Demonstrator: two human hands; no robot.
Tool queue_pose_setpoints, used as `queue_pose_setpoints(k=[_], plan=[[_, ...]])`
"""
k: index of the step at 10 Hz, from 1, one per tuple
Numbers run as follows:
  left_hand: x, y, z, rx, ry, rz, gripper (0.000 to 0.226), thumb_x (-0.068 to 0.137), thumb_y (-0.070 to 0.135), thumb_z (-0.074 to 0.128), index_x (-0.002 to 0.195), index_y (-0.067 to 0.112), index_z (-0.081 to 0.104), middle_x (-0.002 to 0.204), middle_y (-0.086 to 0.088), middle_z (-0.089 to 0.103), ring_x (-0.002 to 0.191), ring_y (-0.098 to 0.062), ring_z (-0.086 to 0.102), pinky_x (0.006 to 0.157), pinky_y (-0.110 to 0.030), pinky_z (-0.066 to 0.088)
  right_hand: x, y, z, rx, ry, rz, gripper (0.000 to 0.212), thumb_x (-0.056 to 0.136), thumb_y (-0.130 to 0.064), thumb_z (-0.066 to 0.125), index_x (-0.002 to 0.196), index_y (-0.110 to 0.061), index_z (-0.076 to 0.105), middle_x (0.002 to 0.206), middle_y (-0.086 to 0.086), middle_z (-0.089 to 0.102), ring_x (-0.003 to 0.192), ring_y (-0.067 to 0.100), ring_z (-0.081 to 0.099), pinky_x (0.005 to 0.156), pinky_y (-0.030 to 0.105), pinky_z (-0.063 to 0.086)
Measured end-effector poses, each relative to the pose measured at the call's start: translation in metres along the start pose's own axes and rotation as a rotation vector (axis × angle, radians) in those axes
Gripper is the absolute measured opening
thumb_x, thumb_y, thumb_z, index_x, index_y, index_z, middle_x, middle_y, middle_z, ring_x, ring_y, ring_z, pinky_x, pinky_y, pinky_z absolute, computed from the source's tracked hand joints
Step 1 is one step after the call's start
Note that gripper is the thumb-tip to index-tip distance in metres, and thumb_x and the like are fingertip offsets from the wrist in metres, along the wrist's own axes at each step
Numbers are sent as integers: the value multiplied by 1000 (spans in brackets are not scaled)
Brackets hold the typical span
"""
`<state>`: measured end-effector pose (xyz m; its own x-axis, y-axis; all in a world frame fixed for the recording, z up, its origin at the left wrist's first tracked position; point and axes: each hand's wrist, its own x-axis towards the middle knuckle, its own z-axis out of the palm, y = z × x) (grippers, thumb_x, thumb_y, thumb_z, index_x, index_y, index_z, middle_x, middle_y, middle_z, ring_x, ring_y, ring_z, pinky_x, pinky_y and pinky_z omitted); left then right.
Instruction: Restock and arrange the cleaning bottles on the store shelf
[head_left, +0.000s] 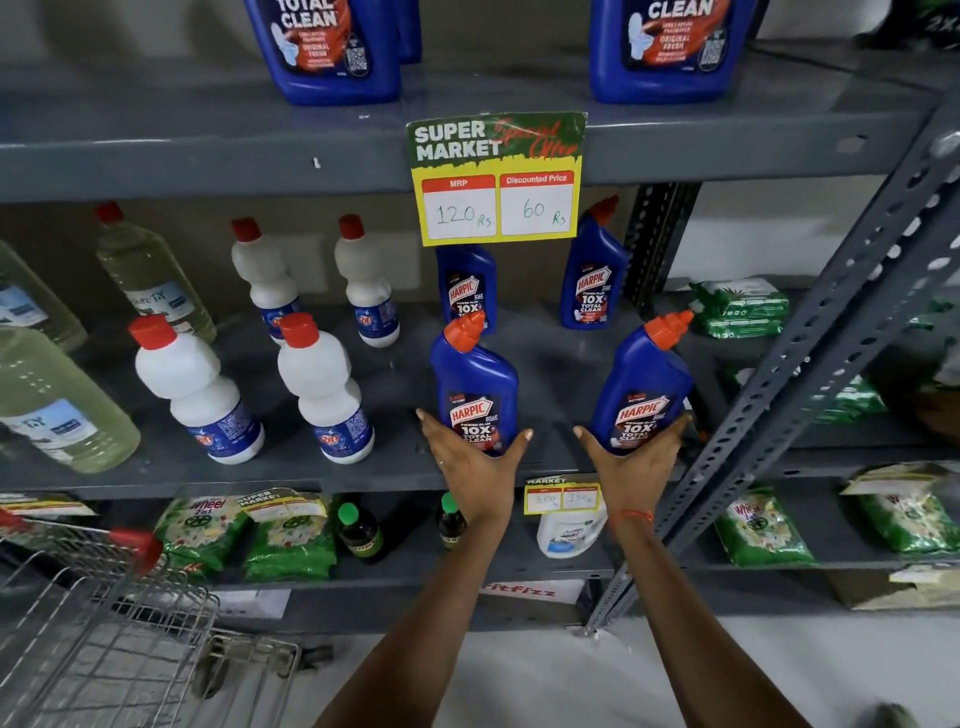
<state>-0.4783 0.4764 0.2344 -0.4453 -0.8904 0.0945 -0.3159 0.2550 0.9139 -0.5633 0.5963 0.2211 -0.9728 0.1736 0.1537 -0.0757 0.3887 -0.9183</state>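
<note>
While both arms reach up from the bottom of the frame, each hand cups the base of one blue bottle at the front edge of the middle shelf (156, 467). Left hand (475, 467): fingers spread in a wide V, thumb and fingertips against the lower sides of the left front bottle (475, 387), which stands upright at centre frame. Right hand (631, 462): likewise splayed, cradling the right front bottle (644, 389), which leans slightly to the right (its orange spout points toward the slotted upright (810, 384)). Neither hand is closed fully around its bottle.

Behind these, two more blue bottles (592, 280) stand at the back of the same shelf, below the price card (496, 179) hanging from the upper shelf edge. Left of centre, four white bottles (327, 389) with red caps stand in two rows; pale yellow bottles (57, 405) occupy the far left. Large blue jugs (324, 49) sit on the top shelf. Green packets (288, 540) fill the lower shelf, and a wire cart (104, 623) shows at lower left.
</note>
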Motion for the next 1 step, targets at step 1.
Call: queue_pose_setpoints(k=[1], plan=[[-13,-4,-7,7,18,130,121,70,55,72,147,5,-7,159,-16,2,146,-31,8,119,-47,18,-22,-9,5,-8,102,-39,126,60,-46,83,149,2,8,153,24,21,142,36,22,117,46,27]])
